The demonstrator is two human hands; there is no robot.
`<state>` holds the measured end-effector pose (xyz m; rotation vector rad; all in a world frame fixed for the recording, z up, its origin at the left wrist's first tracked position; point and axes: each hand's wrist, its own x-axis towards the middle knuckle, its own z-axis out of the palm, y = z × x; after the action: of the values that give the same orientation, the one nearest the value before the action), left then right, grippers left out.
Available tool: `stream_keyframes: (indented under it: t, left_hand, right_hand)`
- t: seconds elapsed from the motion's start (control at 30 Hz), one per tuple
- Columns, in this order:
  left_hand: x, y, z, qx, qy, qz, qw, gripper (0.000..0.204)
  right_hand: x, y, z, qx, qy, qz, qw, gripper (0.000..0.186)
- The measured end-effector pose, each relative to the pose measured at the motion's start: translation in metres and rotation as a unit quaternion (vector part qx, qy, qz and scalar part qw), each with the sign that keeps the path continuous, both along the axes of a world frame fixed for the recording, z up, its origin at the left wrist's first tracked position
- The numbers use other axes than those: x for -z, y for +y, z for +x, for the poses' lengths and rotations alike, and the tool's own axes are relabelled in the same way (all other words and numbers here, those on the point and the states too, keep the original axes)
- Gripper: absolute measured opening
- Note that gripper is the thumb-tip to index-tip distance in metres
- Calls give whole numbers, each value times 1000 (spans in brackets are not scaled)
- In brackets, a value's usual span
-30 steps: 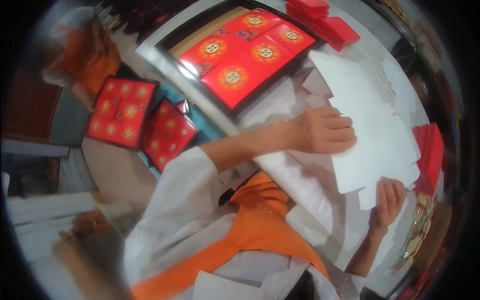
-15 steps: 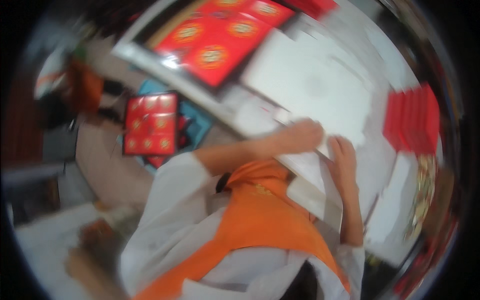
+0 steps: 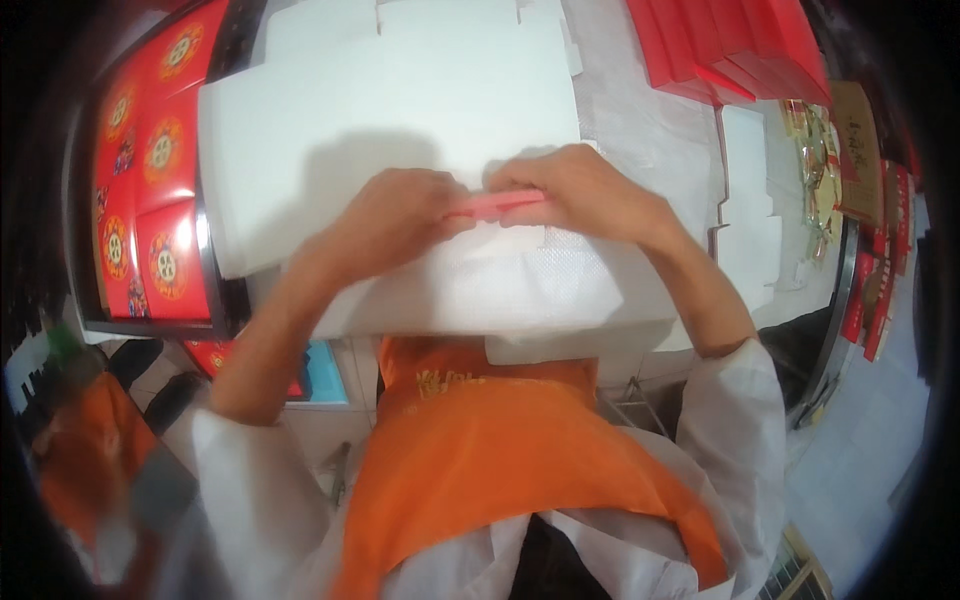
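Note:
At the near edge of the big flat white cardboard sheet point(image 3: 340, 90), both of my hands grip a narrow folded strip with a pink face point(image 3: 493, 206). My left hand point(image 3: 410, 215) is closed on the strip's left end, my right hand point(image 3: 575, 195) on its right end, fingers curled round it. Whether the strip is part of the sheet is hard to tell. The sheet lies on the white-covered table point(image 3: 675, 170), close to the near edge, and my left hand casts a shadow on it.
A black tray point(image 3: 205, 255) of red printed boxes point(image 3: 165, 145) stands left. Red boxes point(image 3: 720, 40) are stacked back right. Flat card pieces point(image 3: 745, 190), gold packets point(image 3: 815, 190) and a brown carton point(image 3: 855, 155) lie right. A co-worker in orange point(image 3: 85, 450) is lower left.
My view has swung round toward the table's middle. My hands have come together at the sheet's near edge, and the pink strip now shows between their closed fingers.

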<state>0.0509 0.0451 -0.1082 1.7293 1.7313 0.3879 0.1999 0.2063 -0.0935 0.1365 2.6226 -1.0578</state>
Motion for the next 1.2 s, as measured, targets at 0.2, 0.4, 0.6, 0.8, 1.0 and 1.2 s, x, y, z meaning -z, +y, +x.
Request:
stream_keyframes:
  t: [0.2,0.4,0.6,0.8,1.0,1.2]
  left_hand:
    - [6,27,-22,-22,-128,-101,986,37]
    - [2,1,7,-6,14,-15,1000,28]
    - [33,-55,64,-41,267,295,916,32]
    - [40,-63,70,-51,217,375,900,36]
    - [35,-55,67,-63,173,357,916,32]
    - [31,-51,65,-93,65,291,950,26]
  right_hand:
    - [16,24,-29,-17,-76,-121,990,41]
    - [9,-13,-5,-25,51,78,995,24]
    - [46,-64,52,34,336,280,899,27]
    - [45,-57,59,27,413,184,892,22]
    - [24,-53,54,79,306,113,942,16]
    - [15,-38,46,74,177,-17,981,14]
